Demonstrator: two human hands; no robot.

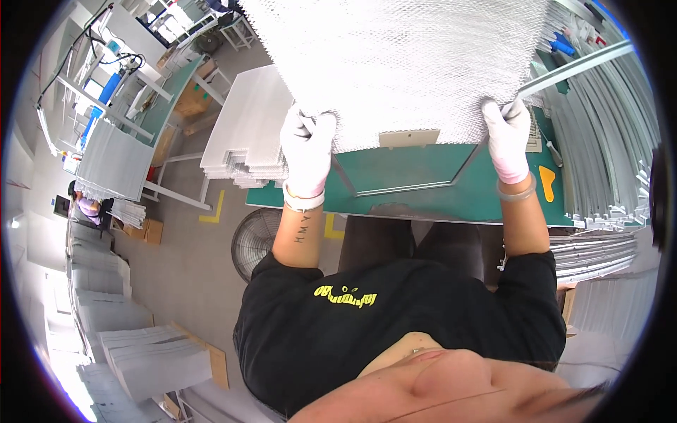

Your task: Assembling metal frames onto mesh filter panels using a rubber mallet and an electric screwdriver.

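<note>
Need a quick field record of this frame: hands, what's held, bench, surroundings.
left hand: white glove, gripping near left corner of mesh panel
right hand: white glove, gripping near right corner of the panel
panel: large, white, mesh-textured, held over the bench
bench: green top, metal frame lying on it
left of bench: stack of white panels
floor: fan below bench edge
right: stacked metal strips
</note>
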